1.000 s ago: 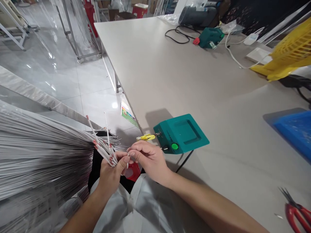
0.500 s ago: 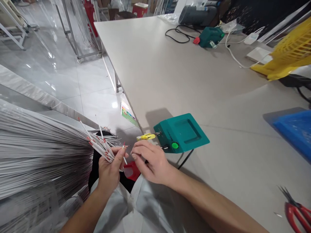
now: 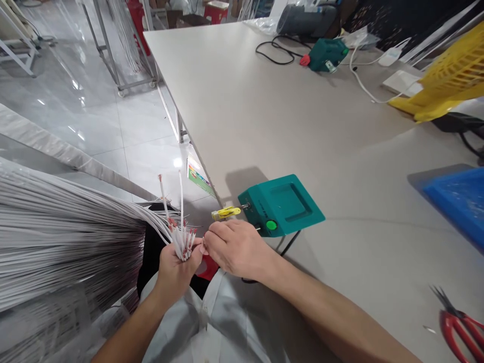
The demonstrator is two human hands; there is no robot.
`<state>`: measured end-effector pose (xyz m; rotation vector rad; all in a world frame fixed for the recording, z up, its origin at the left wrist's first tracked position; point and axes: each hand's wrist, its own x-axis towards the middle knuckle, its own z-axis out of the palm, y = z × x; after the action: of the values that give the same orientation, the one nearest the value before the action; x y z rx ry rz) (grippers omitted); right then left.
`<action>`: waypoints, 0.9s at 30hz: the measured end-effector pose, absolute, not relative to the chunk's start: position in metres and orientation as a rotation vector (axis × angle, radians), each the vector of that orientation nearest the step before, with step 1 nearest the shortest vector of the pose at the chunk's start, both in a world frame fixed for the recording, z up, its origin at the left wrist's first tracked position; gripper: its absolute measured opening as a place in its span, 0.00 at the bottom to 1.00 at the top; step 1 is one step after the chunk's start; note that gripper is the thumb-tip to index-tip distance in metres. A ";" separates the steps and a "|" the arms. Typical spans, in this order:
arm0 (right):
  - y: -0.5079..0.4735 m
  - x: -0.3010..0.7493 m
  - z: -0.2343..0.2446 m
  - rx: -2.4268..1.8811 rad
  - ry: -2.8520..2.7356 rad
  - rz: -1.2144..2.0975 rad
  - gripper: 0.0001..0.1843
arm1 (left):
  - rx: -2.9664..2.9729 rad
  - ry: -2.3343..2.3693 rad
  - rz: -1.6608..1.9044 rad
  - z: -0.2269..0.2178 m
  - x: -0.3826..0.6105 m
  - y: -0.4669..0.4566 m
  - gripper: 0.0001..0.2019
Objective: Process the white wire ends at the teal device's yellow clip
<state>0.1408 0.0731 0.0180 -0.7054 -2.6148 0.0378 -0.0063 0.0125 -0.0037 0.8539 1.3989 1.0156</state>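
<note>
My left hand (image 3: 174, 275) is closed round a small bunch of thin white wires with red tips (image 3: 180, 237). These wires come out of a big bundle of white wires (image 3: 64, 227) lying to the left. My right hand (image 3: 234, 248) is curled with its fingertips pinched at the wire ends next to my left hand. Just beyond the hands, a teal box with a green button (image 3: 282, 204) sits at the table's edge. A yellow clip (image 3: 226, 213) sticks out of its left side.
The grey table (image 3: 264, 116) carries red scissors (image 3: 459, 322) at the lower right, a blue tray (image 3: 457, 201), a yellow basket (image 3: 449, 80), a second teal device (image 3: 325, 53) with cables at the back. Shiny floor and metal racks lie to the left.
My left hand has gathered the fanned wire ends into an upright bunch. My right hand has come back to the bunch after drawing slightly away.
</note>
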 end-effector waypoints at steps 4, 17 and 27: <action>0.073 0.142 0.018 -0.719 -2.643 0.110 0.12 | 0.749 1.424 1.087 -0.008 -0.002 0.011 0.08; 0.068 0.139 0.015 -0.931 -2.340 0.667 0.09 | 0.704 1.358 1.070 -0.005 -0.007 0.013 0.07; 0.075 0.156 0.035 -0.958 -2.526 0.044 0.11 | 0.711 1.431 1.105 -0.008 -0.003 0.020 0.09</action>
<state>0.1560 0.0752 0.0352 -0.9577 -2.5261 0.0440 -0.0030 0.0197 -0.0078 0.7109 1.4311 1.1054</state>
